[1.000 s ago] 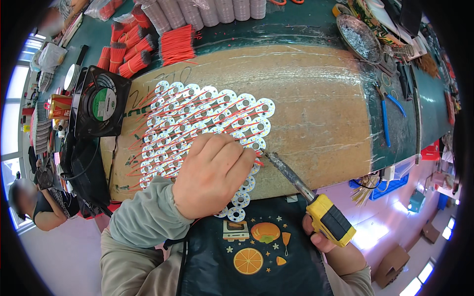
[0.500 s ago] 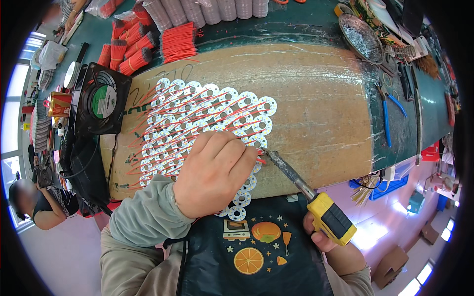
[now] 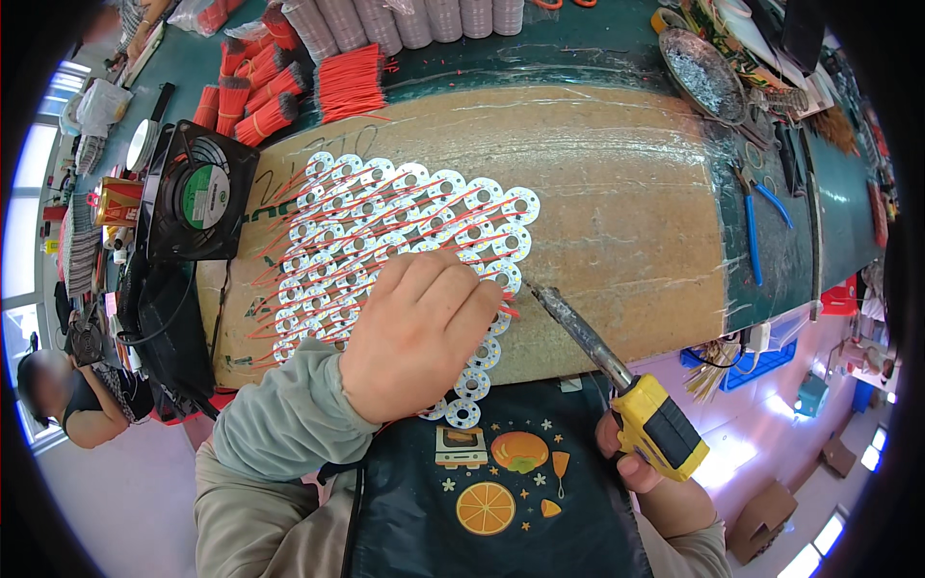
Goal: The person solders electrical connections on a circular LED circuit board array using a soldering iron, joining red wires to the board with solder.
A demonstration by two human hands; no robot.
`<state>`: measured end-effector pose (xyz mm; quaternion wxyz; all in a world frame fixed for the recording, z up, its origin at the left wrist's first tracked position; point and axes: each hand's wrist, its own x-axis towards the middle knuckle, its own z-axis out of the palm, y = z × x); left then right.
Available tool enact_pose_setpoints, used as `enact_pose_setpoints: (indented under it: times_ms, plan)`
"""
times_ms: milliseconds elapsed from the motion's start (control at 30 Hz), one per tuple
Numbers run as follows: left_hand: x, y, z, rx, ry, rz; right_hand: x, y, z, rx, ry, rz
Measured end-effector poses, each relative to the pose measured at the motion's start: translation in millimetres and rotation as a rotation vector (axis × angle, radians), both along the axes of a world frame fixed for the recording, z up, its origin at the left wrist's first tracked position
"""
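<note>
My left hand (image 3: 414, 337) lies palm down over the board's middle, fingers curled together. Short red wires (image 3: 511, 311) poke out beyond its fingertips; the pinch itself is hidden beneath the hand. My right hand (image 3: 626, 458) is wrapped round the yellow-and-black handle of a soldering iron (image 3: 660, 426). The iron's dark tip points up and left, just off the right edge of a white ring-shaped LED board (image 3: 503, 275). Rows of such LED boards (image 3: 412, 179), overlapping and with red wires across them, spread left and beyond my left hand. A few more rings (image 3: 462, 414) run down toward my apron.
Under the rings lies a brown cardboard sheet (image 3: 617, 222). A black fan (image 3: 198, 193) stands at its left. Red wire bundles (image 3: 349, 85) and stacked discs (image 3: 409, 24) sit at the back. Blue-handled pliers (image 3: 753, 236) and a round metal dish (image 3: 703, 77) are at right.
The soldering iron has shifted slightly right, its tip drawing away from the ring and red wire ends. My right hand moved with it. My left hand stays almost in place.
</note>
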<state>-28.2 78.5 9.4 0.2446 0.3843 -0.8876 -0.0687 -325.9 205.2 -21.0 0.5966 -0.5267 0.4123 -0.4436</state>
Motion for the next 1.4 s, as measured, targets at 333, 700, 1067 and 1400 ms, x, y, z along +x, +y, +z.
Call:
enact_pose_setpoints:
  times_ms: [333, 700, 1067, 1400]
  plan:
    - [12.0, 11.9, 13.9, -0.047, 0.07, -0.007, -5.9, 8.2, -0.6, 0.014, 0.0, 0.008]
    - [14.3, 16.5, 1.8, -0.013, 0.006, -0.001, -9.3, 12.3, -6.2, -0.021, 0.131, 0.089]
    - [12.6, 17.4, -1.0, -0.01, 0.01, 0.008, -8.4, 17.8, -8.9, 0.02, 0.178, 0.075]
    - [12.7, 16.8, -1.9, -0.002, 0.0, 0.013, -10.0, 17.3, -13.8, 0.011, 0.104, 0.091]
